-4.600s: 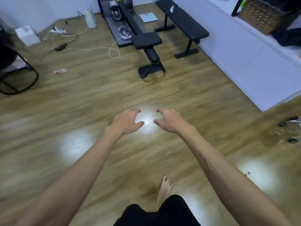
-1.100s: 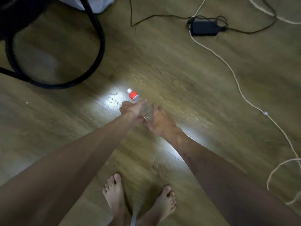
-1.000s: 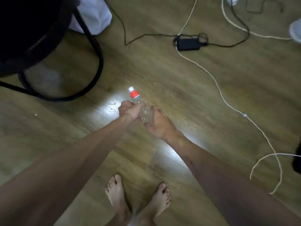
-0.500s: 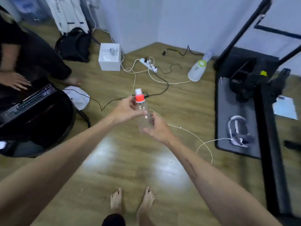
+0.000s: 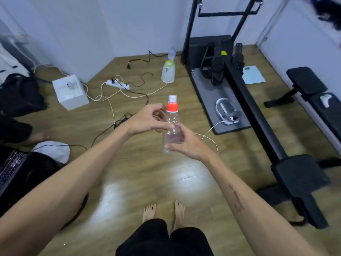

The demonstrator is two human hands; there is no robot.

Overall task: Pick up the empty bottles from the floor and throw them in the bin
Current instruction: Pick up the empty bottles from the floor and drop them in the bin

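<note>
Clear bottle held upright over the wooden floor, both hands on it.

The left hand [image 5: 147, 120] grips the bottle [image 5: 171, 130] near its red cap; the right hand [image 5: 186, 143] curls around its lower body. White box [image 5: 71, 92] sits left, treadmill [image 5: 230, 85] right.

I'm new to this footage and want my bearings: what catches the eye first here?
The clear empty bottle with its red cap, held upright at centre frame by the left hand and right hand. Behind it, a tangle of cables around a white power strip sprawls over the wooden floor; a black weight bench fills the right side.
</note>
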